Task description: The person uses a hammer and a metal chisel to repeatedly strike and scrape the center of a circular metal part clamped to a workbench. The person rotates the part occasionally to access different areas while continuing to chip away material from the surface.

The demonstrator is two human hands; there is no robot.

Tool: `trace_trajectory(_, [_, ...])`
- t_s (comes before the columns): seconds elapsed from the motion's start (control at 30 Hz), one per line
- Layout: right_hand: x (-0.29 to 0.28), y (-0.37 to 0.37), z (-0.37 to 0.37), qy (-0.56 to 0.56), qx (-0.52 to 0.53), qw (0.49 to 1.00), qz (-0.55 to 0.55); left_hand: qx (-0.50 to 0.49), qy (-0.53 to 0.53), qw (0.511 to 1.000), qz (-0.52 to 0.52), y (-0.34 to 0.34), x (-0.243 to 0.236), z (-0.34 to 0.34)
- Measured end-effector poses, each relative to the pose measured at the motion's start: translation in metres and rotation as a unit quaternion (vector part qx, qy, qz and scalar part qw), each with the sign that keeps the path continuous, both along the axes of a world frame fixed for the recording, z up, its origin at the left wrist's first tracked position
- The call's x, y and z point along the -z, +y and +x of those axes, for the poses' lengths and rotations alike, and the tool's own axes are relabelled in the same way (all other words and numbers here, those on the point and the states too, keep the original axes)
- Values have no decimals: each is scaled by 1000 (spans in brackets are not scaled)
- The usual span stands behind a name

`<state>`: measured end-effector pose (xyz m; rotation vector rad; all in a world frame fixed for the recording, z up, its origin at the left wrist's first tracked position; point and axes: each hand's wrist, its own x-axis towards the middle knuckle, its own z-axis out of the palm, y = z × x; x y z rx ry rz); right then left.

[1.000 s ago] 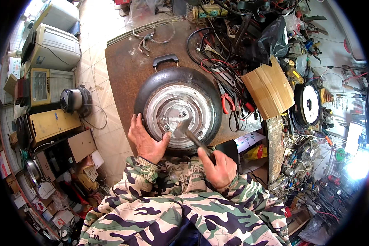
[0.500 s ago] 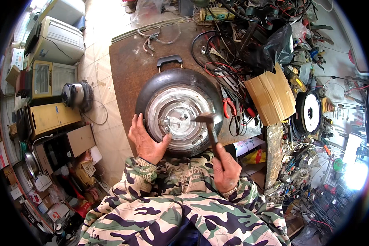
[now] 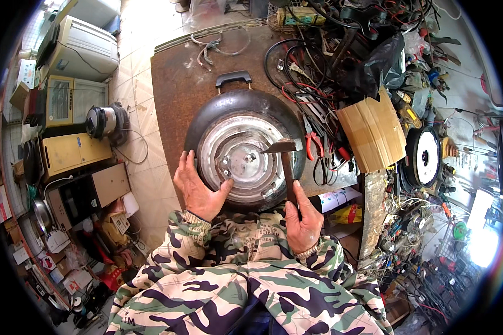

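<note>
A round black pan (image 3: 207, 120) with a handle (image 3: 233, 77) at its far edge lies upside down on the bench, its silver ringed underside facing up. My left hand (image 3: 200, 191) grips its near left rim, thumb over the metal base and fingers spread along the side. In my right hand (image 3: 305, 220) is a hammer (image 3: 287, 166), the fingers wrapped around its handle. The hammer's head is over the right part of the silver base; whether it touches the metal I cannot tell. Part of the pan's near edge hides behind my camouflage jacket.
The brown bench (image 3: 170, 92) holds loose grey wire (image 3: 208, 51) at its far side. To the right are red-handled pliers (image 3: 314, 144), black cables (image 3: 285, 61), a cardboard piece (image 3: 371, 131) and a wire spool (image 3: 426, 157). Boxes and appliances line the left, including a cooker (image 3: 103, 123).
The hammer has swung slightly, its head now lying more level across the pan. My right hand has shifted up a little on the handle's side; the left stays on the rim.
</note>
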<state>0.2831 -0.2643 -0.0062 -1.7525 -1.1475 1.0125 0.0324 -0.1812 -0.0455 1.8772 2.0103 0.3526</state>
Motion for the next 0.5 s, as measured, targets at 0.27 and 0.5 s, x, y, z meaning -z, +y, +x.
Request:
trace_trajectory(0.27, [-2,3,-1,-3,-1,1000,-5,10,11,1000,14,-1,2,-2])
trace_trajectory(0.5, [-5,5,0,-5,-7,1000,-8,4,6,1000,11,1,0,-1])
